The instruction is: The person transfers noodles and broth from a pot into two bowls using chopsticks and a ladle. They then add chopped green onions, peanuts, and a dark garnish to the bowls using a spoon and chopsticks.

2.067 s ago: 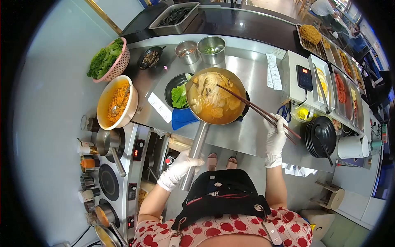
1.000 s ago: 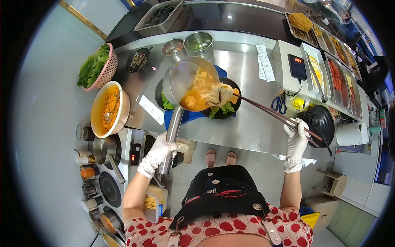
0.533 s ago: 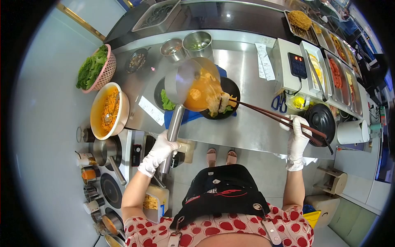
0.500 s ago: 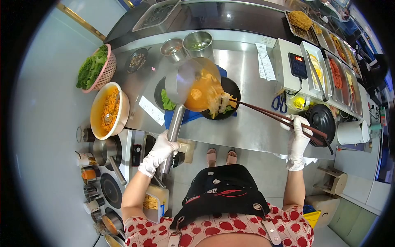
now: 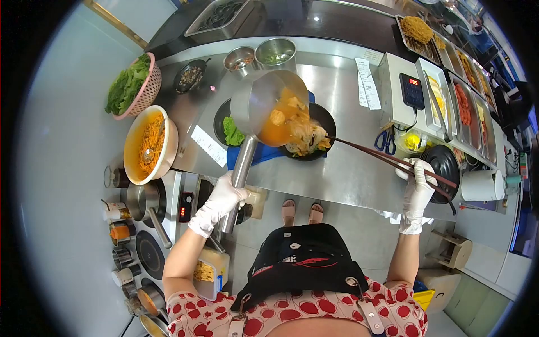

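Observation:
My left hand (image 5: pixel 224 197), in a white glove, is closed round the long metal handle of a saucepan (image 5: pixel 246 101). The saucepan is tilted to the right over a black bowl (image 5: pixel 324 116), with orange broth and pieces of food (image 5: pixel 292 115) at its lower side. Pale, noodle-like food hangs over the rim into the bowl. My gloved right hand (image 5: pixel 416 184) grips long dark chopsticks (image 5: pixel 370 151), whose tips touch the food at the bowl. Partly behind the saucepan sits a second black bowl (image 5: pixel 220 119) with a lettuce leaf (image 5: pixel 232 132). A blue cloth (image 5: pixel 263 155) lies under the bowls.
On the left stand a basin of shredded orange food (image 5: pixel 171 147) and a pink basket of greens (image 5: pixel 147 90). Metal pots (image 5: pixel 276 51) are behind the saucepan. Receipts (image 5: pixel 368 84), blue scissors (image 5: pixel 385 140), a scale display (image 5: pixel 412 91) and stacked black bowls (image 5: pixel 446 160) are rightward.
The food has slid further over the saucepan's rim into the bowl. My right hand and the chopsticks have shifted slightly right. Both hands keep their grip.

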A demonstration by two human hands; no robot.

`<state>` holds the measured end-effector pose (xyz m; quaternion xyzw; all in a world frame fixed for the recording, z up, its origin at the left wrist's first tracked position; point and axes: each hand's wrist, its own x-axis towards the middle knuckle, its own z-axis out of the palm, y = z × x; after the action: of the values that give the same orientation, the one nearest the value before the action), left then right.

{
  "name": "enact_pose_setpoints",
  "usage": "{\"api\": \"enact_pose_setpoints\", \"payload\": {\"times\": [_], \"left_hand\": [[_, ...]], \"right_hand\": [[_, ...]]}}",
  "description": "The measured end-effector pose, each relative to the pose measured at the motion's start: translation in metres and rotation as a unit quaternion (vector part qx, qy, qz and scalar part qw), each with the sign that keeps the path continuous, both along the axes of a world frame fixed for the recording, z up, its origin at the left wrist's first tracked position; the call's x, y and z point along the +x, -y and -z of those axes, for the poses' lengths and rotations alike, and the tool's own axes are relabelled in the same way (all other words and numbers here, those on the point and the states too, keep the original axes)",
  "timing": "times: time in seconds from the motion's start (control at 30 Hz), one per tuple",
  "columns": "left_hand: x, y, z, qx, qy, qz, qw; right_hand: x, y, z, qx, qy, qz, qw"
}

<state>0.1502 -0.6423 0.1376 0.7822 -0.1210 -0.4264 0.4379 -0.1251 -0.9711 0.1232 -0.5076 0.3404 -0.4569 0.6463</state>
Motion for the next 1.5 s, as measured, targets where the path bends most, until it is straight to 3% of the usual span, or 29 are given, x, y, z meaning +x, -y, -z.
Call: {"api": "enact_pose_setpoints", "payload": {"times": [0.07,0.17,0.23,0.37,0.57,0.63,0.8,0.87,1.13,1.23,1.37,1.4,1.5], "left_hand": [[0.001,-0.001,0.001,-0.016,-0.004,-0.008,1.000],[0.001,0.002,-0.003,-0.001,0.013,-0.003,1.000],[0.002,0.001,-0.001,0.006,0.017,0.003,1.000],[0.002,0.001,-0.001,0.001,0.026,0.014,1.000],[0.001,0.001,0.003,0.002,0.023,0.015,1.000],[0.001,0.001,0.003,0.003,0.023,0.016,1.000],[0.000,0.002,0.002,-0.002,0.032,0.022,0.999],[0.000,0.001,0.002,0.000,0.039,0.024,0.999],[-0.003,-0.001,0.003,0.006,0.041,0.022,0.999],[-0.004,0.000,0.000,0.003,0.042,0.026,0.999],[-0.004,-0.001,-0.003,0.010,0.047,0.034,0.998],[-0.004,-0.001,-0.003,0.011,0.048,0.033,0.998],[-0.004,-0.004,-0.001,0.009,0.062,0.028,0.998]], "right_hand": [[0.001,-0.004,-0.007,-0.002,-0.019,-0.001,1.000],[0.016,-0.016,-0.024,-0.086,-0.083,-0.092,0.988],[0.028,-0.016,-0.028,-0.288,-0.157,-0.129,0.936],[0.044,-0.016,-0.052,-0.277,-0.162,-0.176,0.931],[0.030,-0.019,-0.106,-0.286,-0.153,-0.149,0.934],[0.034,-0.024,-0.111,-0.302,-0.184,-0.197,0.914],[0.063,-0.024,-0.066,-0.353,-0.219,-0.223,0.882],[0.066,-0.023,-0.054,-0.290,-0.210,-0.244,0.901],[0.035,-0.026,-0.098,-0.331,-0.170,-0.179,0.911],[0.045,-0.037,-0.092,-0.285,-0.179,-0.222,0.915],[0.059,-0.032,-0.042,-0.324,-0.177,-0.244,0.897],[0.058,-0.031,-0.045,-0.275,-0.173,-0.252,0.912],[0.044,-0.023,-0.060,-0.267,-0.180,-0.186,0.928]]}}
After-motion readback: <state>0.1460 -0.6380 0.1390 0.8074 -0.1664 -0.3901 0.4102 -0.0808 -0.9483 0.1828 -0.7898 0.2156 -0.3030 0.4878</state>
